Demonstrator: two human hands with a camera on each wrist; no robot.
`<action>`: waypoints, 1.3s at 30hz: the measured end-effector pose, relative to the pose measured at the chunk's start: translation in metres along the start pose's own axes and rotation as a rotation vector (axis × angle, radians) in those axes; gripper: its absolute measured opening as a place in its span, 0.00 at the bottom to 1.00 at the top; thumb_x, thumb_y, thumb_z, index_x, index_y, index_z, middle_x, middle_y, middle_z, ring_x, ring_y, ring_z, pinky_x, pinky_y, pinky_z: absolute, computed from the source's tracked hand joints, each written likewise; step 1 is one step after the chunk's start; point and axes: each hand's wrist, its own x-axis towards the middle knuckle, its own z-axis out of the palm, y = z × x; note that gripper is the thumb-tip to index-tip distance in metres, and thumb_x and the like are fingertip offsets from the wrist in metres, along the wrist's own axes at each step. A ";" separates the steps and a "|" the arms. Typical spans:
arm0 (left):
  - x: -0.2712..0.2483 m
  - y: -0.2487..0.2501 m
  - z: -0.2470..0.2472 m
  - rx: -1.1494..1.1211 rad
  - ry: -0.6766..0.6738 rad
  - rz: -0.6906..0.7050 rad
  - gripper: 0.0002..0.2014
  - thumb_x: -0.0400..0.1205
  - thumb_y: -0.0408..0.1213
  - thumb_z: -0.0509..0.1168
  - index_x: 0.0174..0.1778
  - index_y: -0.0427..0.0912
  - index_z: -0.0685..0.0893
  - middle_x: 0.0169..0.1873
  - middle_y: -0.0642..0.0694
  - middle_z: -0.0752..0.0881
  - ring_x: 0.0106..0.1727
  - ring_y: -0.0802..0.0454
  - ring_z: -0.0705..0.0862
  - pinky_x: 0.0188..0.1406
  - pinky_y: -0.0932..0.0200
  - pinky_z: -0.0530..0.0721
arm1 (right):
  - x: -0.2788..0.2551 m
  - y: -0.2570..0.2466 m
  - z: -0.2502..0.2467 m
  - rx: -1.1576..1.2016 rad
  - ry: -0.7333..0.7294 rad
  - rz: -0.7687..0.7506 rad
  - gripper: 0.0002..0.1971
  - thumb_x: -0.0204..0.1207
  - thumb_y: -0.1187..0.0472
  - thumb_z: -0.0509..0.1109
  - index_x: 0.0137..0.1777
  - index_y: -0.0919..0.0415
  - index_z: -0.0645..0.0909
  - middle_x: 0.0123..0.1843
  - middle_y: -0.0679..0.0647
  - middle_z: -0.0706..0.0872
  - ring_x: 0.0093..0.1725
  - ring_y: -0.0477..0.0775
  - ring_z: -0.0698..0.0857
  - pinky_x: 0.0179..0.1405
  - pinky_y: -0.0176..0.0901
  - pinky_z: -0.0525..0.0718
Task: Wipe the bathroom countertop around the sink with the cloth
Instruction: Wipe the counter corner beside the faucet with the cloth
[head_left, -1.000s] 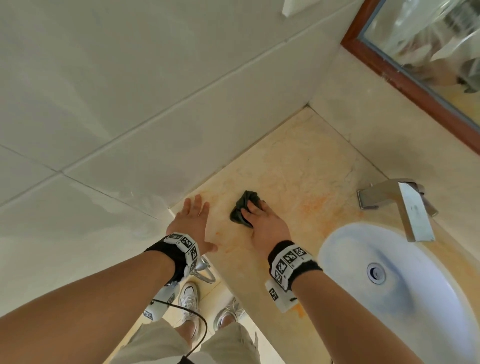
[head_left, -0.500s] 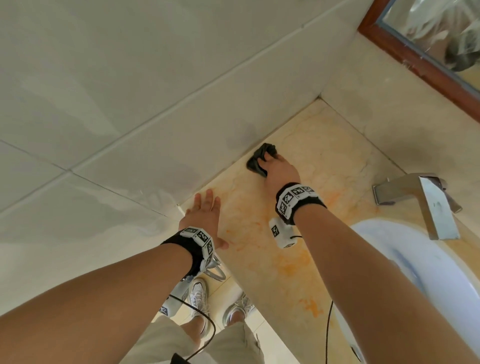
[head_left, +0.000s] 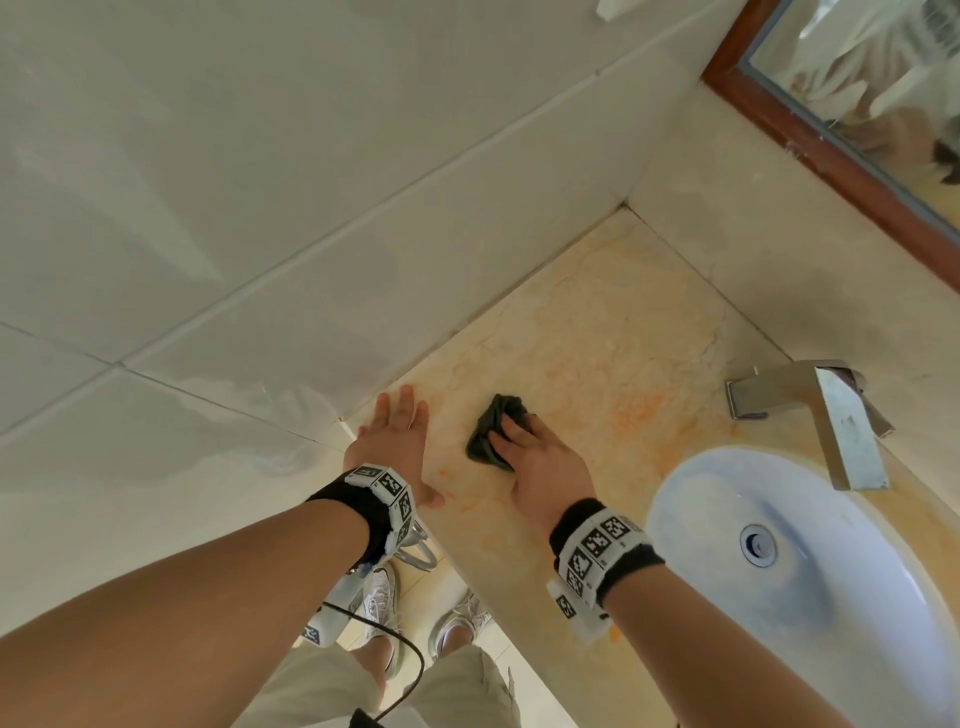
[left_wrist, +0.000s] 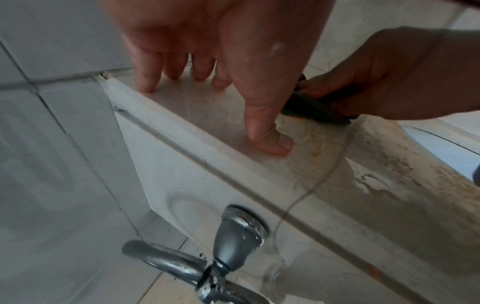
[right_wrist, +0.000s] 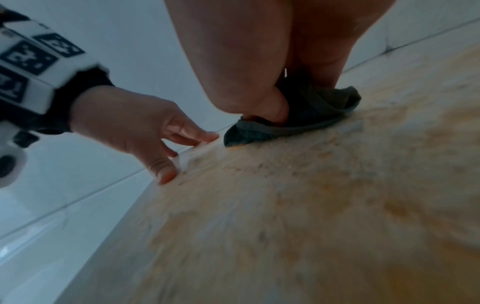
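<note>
The sink (head_left: 810, 561) holds only its drain (head_left: 758, 544). Right hand (head_left: 540, 462) grips the cloth (head_left: 491, 428) on the countertop (head_left: 597, 332); left hand (head_left: 395, 441) rests flat, fingers straight, at the front edge.

Left hand (head_left: 396, 447) flat, fingers straight and together, fingertips (left_wrist: 145, 82) and thumb pressed down; forearm extended forward, banded at wrist. Right hand (head_left: 540, 460) palm down just beside it, fingers (right_wrist: 262, 102) curled, pinching cloth (head_left: 491, 431) bunched beneath; right forearm stretched forward, wrist banded
</note>
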 end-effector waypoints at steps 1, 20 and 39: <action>0.000 0.000 0.000 0.000 0.001 0.000 0.65 0.70 0.59 0.77 0.86 0.43 0.35 0.83 0.43 0.28 0.85 0.39 0.33 0.83 0.38 0.57 | 0.005 0.002 -0.004 -0.007 -0.009 -0.004 0.34 0.79 0.69 0.59 0.83 0.44 0.62 0.86 0.43 0.57 0.85 0.53 0.52 0.80 0.48 0.66; 0.002 -0.006 0.007 -0.028 0.048 0.015 0.65 0.67 0.64 0.76 0.86 0.47 0.36 0.83 0.48 0.28 0.85 0.43 0.33 0.84 0.41 0.54 | 0.058 -0.024 -0.023 -0.011 0.087 -0.013 0.33 0.78 0.70 0.59 0.83 0.48 0.63 0.86 0.45 0.57 0.85 0.57 0.54 0.80 0.50 0.66; 0.002 -0.001 -0.001 0.009 0.012 -0.017 0.66 0.67 0.64 0.76 0.86 0.47 0.34 0.83 0.48 0.28 0.85 0.43 0.32 0.84 0.40 0.56 | 0.108 0.012 -0.072 0.000 0.069 0.137 0.31 0.81 0.70 0.58 0.82 0.46 0.65 0.86 0.45 0.58 0.84 0.56 0.57 0.79 0.50 0.63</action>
